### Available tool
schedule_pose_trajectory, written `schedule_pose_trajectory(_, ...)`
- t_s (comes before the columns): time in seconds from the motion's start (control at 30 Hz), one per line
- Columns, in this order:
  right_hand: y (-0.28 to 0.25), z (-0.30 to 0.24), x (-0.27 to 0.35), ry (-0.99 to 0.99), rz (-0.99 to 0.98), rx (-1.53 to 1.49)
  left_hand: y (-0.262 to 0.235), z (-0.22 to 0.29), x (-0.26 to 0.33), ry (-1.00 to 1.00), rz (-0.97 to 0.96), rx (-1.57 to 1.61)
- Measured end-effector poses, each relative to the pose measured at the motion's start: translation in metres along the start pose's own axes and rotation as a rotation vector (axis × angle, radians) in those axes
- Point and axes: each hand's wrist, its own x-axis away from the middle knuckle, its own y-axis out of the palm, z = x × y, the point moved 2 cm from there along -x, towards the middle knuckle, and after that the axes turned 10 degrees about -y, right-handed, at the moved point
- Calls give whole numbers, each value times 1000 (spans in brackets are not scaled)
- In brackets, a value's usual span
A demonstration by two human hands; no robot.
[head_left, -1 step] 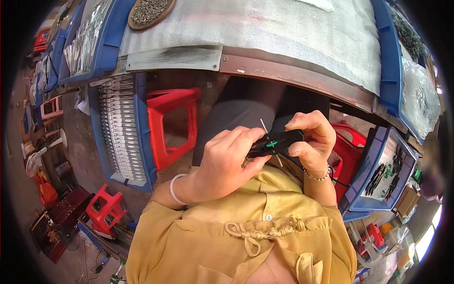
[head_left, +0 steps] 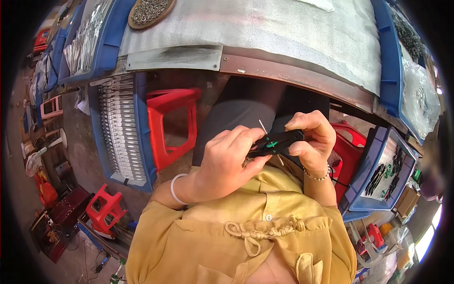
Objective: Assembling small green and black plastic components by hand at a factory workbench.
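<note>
Over my lap I hold a small black hand tool (head_left: 283, 139) with a green piece (head_left: 271, 144) at its middle; its exact kind I cannot make out. A thin silvery rod (head_left: 262, 126) sticks out on its far side, and a short pale end shows on its near side. My left hand (head_left: 230, 156) is closed on the tool's left end, thumb below and fingers above. Pinched between the thumb and fingers of my right hand (head_left: 313, 140) is its right end. My fingers hide parts of both ends.
Ahead stands a bench covered with pale foam sheet (head_left: 279, 35), bearing a round dish of small metal parts (head_left: 147, 13). A blue bin of stacked metal pieces (head_left: 147, 142) is at my left. Red stools (head_left: 189, 128) stand nearby. At right, a blue bin (head_left: 352, 201) holds black and green parts.
</note>
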Motion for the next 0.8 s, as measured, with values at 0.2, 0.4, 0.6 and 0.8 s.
schedule_pose_trajectory(0.2, -5, 5, -7, 9, 35, 36, 1, -5, -3, -177, -212, 483)
schedule_pose_trajectory(0.4, -6, 22, -7, 435, 89, -225, 11, -26, -6, -647, -579, 1212)
schedule_pose_trajectory(0.6, 7, 21, 14, 671, -69, 108, 19, -45, -9, -533, -148, 1306)
schedule_pose_trajectory(0.8, 26, 24, 17, 393, -209, 562, 22, -48, -11, -411, 5, 1191)
